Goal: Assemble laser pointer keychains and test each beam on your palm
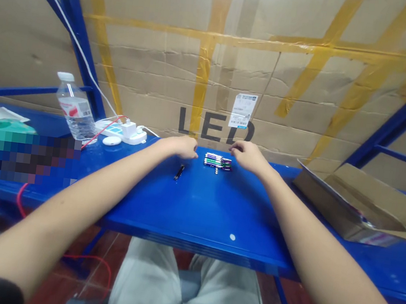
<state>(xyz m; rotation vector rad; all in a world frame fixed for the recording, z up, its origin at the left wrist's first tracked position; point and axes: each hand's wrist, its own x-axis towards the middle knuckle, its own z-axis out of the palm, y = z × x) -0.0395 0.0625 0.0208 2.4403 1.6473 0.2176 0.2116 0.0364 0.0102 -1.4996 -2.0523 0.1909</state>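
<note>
Several shiny pens [214, 160], with silver, green and purple parts, lie side by side on the blue table. My right hand [249, 156] is just right of their ends, fingers curved and the thumb apart, with nothing visible in it. To the left of the pens, my left hand [184, 148] is held low over the table with its fingers curled in; whatever they hold, if anything, is hidden. A small dark object with a shiny end [179, 172] lies just below the left hand. Tiny silvery pieces [216, 171] sit against the near side of the pens.
An opened cardboard box [344, 209] stands at the right. On the left are a water bottle [77, 109], a white power strip [133, 135] with cables, and a green tissue pack [0, 133]. A large taped carton [160, 77] stands behind. A white disc [232, 237] lies near the front edge.
</note>
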